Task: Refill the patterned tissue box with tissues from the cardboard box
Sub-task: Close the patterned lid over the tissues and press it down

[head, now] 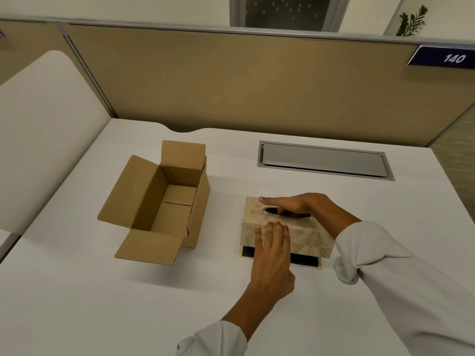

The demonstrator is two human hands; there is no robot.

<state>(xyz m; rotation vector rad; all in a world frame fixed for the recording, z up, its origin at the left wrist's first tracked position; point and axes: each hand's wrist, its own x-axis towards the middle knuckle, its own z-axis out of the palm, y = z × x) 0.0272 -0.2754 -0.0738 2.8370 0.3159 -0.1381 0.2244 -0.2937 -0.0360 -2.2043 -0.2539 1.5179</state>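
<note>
The patterned tissue box [312, 238], beige with a leaf print, stands on the white desk right of centre, its lid slightly raised above a dark gap over the base. My left hand [271, 255] lies flat against its front face, fingers reaching the top edge. My right hand [295, 204] rests on the lid, some fingers dipping into the oval slot, the forefinger stretched along the back. The cardboard box [164, 201] sits to the left with its flaps open; its inside looks bare, with no tissues visible.
A grey cable hatch [323, 160] is set into the white desk [102, 291] behind the tissue box. A tan partition [231, 78] closes off the back, with a plate reading 140 [447, 57] at the right. A white panel [43, 129] rises at the left.
</note>
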